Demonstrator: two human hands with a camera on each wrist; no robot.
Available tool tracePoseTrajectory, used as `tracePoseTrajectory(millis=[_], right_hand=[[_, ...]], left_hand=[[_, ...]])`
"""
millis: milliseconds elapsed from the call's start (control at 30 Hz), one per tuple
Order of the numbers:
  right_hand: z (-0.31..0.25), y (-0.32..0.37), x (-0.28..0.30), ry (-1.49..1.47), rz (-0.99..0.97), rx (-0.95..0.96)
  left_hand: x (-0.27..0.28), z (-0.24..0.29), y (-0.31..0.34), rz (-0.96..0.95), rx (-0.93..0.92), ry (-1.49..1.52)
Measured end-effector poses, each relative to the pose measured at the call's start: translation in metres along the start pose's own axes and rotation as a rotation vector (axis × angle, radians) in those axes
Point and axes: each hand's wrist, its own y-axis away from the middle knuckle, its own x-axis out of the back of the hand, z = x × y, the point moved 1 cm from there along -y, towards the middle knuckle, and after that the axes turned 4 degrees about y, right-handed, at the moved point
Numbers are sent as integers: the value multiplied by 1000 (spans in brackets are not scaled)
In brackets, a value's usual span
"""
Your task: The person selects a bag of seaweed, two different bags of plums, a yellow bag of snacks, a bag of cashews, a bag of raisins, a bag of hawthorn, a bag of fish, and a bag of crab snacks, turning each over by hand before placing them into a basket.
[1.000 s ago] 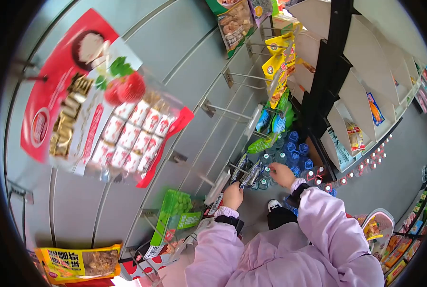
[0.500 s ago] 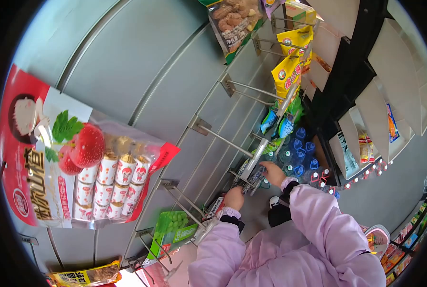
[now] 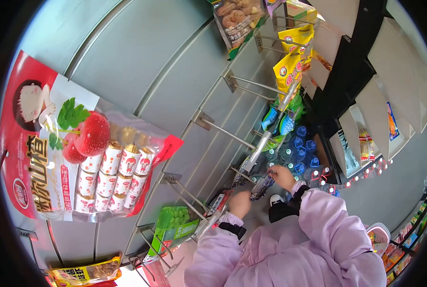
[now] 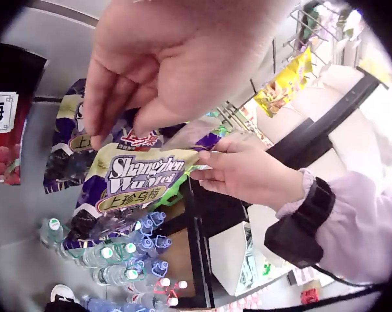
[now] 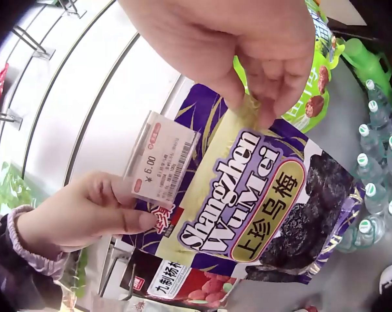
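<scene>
A purple and cream bag of dark dried fruit is held between the two hands. My right hand pinches its edge with thumb and fingers, and in the left wrist view the right hand holds one corner. At the bag's header, beside a price tag, is my left hand, thumb and fingers closed at the edge; the exact contact is partly hidden. A similar bag hangs behind, partly covered by the left hand. In the head view, left hand and right hand are close together.
Metal hooks stick out of the slatted wall. A large red and white candy bag hangs at the left, yellow bags farther along. Bottles stand on the floor; white shelves are at the right.
The bag has shifted down and away from the hook end, with the right hand moving right and down. The left hand has moved slightly lower and to the right.
</scene>
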Motion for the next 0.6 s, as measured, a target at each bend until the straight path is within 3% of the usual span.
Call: tracePoseTrajectory(millis=[433,600], right_hand=[[26,73,-16,-16,-72,-147],[18,113,-8,-130,38,-129]], left_hand=[[-16,2,28,-91,-64,-57],[-14,16,56,-44,-197,-80]])
